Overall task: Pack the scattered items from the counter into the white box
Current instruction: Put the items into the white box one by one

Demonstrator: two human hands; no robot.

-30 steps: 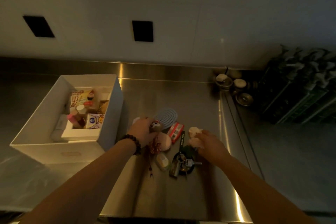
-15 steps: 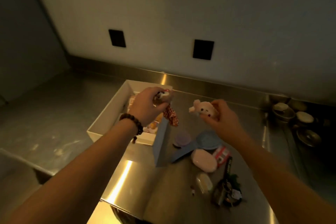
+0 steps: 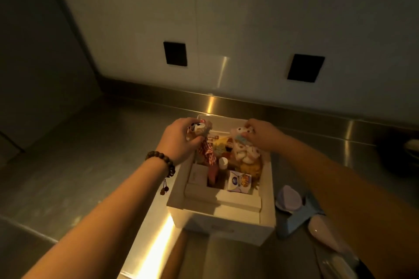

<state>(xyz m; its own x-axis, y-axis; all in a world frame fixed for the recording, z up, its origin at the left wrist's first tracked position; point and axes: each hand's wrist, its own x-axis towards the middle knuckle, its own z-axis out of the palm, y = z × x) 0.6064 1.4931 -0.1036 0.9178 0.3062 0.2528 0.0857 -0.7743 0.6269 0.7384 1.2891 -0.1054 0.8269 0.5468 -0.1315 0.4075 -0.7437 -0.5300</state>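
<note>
While both hands hover over the box (image 3: 223, 225), nothing is released yet.
Left hand (image 3: 179, 141): curled round a doll (image 3: 199, 130) with a checked cloth, above the box's far left corner.
Right hand (image 3: 260, 135): pinching a white plush (image 3: 240, 132) above the box's far right.
Box: on the surface (image 3: 68, 176), already crowded.
Risk: toys may snag on packed cartons and tumble over the rim.
Left out: purple and blue items (image 3: 291, 206) right of the box.
</note>
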